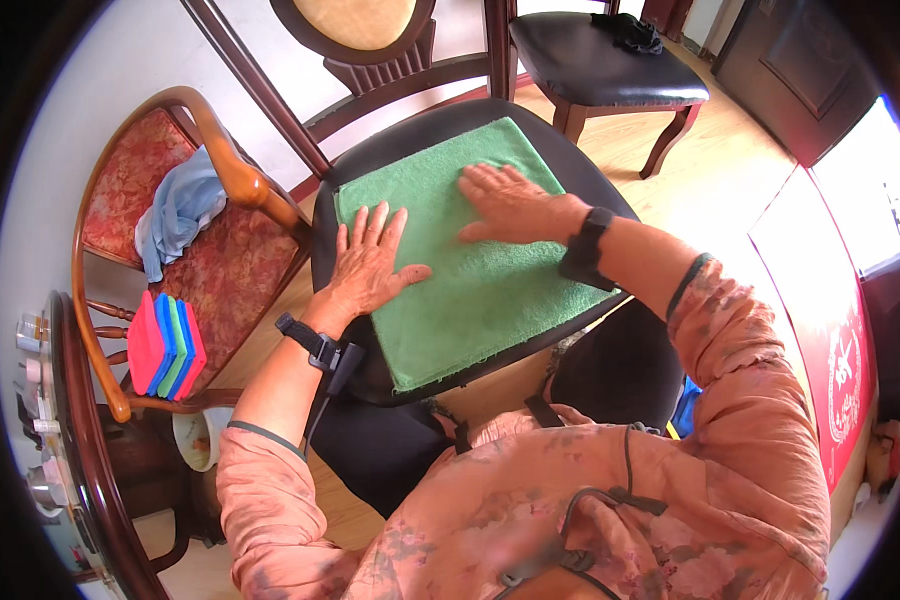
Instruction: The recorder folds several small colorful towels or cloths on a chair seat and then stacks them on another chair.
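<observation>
A green towel [470, 310] lies spread flat over the black seat of a dark wooden chair [585, 185]. On its left part rests my left hand [365, 265], fingers spread and thumb pointing right. My right hand [505, 205] lies palm down on the upper right part of the cloth, fingers stretched out and a little blurred. Neither hand grips anything. The towel's near corner reaches the front edge of the seat, and its surface looks mostly smooth.
At the left, a wooden armchair [240, 290] with red patterned upholstery holds a crumpled light blue garment [178, 215] and a stack of pink, blue and green folded cloths or pads [166, 345]. A second black-seated chair [610, 65] stands behind, bearing a dark cloth [630, 35]. A red panel [820, 330] is at right.
</observation>
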`<act>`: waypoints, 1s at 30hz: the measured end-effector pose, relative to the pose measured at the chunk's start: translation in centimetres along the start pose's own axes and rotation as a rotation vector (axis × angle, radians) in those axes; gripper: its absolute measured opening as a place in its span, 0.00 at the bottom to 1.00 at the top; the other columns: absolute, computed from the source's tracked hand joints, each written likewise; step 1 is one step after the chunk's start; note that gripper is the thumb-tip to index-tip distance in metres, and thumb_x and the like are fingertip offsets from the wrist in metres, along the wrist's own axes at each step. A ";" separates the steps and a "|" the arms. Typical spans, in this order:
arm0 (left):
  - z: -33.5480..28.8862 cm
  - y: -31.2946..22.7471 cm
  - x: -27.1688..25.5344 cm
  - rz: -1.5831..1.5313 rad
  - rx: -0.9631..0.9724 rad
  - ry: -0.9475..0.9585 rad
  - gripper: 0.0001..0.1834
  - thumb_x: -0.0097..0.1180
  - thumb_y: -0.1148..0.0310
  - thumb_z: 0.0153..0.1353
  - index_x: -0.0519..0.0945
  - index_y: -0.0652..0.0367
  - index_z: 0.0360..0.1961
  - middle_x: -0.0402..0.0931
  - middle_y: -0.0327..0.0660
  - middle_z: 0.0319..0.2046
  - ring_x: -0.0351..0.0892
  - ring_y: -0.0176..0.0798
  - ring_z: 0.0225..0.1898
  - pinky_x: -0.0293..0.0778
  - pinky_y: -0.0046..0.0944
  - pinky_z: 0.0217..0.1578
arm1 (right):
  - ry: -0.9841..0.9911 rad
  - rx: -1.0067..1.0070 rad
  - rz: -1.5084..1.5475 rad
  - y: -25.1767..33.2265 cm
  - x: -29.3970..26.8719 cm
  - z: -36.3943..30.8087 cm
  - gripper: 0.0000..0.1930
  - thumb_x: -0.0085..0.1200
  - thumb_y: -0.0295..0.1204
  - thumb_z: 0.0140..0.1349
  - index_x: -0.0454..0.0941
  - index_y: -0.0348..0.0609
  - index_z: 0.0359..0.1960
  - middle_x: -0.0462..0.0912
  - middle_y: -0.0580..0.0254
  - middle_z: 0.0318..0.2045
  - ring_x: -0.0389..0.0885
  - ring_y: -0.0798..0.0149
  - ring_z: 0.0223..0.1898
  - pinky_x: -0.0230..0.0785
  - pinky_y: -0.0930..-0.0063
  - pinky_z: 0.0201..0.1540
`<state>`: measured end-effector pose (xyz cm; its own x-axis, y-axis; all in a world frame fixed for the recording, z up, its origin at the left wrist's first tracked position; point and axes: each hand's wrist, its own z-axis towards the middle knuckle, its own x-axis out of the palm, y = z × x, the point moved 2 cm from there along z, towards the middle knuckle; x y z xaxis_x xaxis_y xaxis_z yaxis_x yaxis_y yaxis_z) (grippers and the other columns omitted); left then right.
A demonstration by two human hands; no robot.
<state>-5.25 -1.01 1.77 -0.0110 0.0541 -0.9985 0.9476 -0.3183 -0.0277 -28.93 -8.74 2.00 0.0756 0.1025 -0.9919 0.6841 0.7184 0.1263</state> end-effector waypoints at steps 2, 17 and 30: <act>-0.3 0.4 0.2 -0.002 0.001 -0.002 0.53 0.46 0.28 0.55 0.50 0.53 0.72 0.44 0.56 0.72 0.40 0.63 0.72 0.39 0.65 0.68 | 0.008 0.081 -0.001 -2.1 -0.7 -1.8 0.45 0.43 0.61 0.62 0.53 0.33 0.68 0.51 0.42 0.70 0.45 0.47 0.73 0.38 0.48 0.72; -1.1 1.0 0.5 -0.025 -0.043 0.018 0.55 0.38 0.25 0.56 0.48 0.55 0.73 0.41 0.53 0.73 0.36 0.57 0.74 0.37 0.61 0.69 | -0.080 0.175 0.021 -6.5 0.7 -4.4 0.47 0.39 0.65 0.63 0.51 0.35 0.69 0.51 0.43 0.71 0.46 0.46 0.73 0.40 0.48 0.72; -5.2 -6.2 -1.2 -0.012 0.114 -0.129 0.54 0.49 0.31 0.55 0.55 0.65 0.69 0.53 0.54 0.69 0.46 0.58 0.72 0.41 0.62 0.68 | -0.275 0.041 0.082 7.5 0.5 -5.5 0.36 0.48 0.52 0.65 0.60 0.35 0.65 0.59 0.41 0.66 0.53 0.43 0.70 0.44 0.44 0.70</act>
<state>-9.44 5.85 3.42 -0.0704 -0.0609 -0.9957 0.9047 -0.4243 -0.0380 -27.78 0.53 2.55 0.3223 -0.0353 -0.9460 0.6956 0.6866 0.2114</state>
